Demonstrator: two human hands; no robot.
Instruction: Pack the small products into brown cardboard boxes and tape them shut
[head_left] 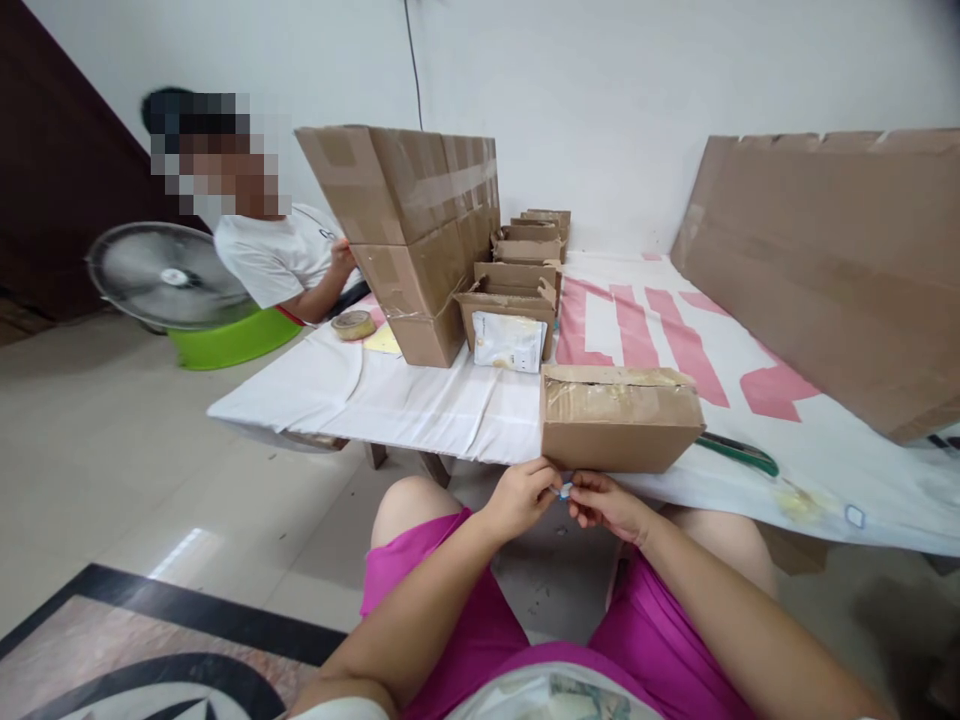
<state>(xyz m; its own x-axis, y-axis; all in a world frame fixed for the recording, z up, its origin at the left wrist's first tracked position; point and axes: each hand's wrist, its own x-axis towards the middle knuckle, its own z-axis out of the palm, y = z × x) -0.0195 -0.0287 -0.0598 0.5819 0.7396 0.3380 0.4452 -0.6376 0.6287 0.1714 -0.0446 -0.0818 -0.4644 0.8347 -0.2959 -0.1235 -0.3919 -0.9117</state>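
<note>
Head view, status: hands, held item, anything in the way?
Left hand, right hand pinching small blue-and-white item. Item partly covered, too small to identify. Taped carton just beyond.

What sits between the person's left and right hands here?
The head view shows a small blue-and-white item, too small to identify, held between the left hand and right hand.

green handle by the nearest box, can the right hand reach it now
Probably yes: the green handle juts out past the box, uncovered, and the right hand is close by, though it holds a small bluish piece.
</note>
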